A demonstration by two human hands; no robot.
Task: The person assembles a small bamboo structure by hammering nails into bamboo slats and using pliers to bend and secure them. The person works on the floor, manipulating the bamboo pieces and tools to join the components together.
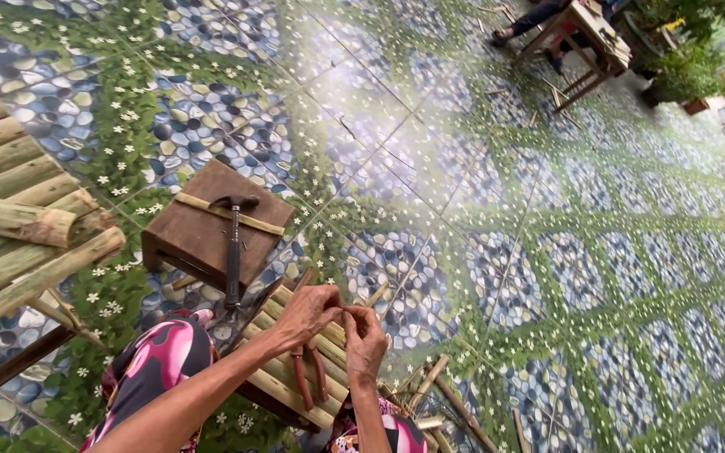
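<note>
Hands meet over bamboo slats

Left hand and right hand pinch something small together; red-handled pliers lie just below, handles pointing toward the person.

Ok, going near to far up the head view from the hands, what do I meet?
Left hand and right hand, then hammer on the wooden block, then bare tiled floor, then wooden stool.
</note>
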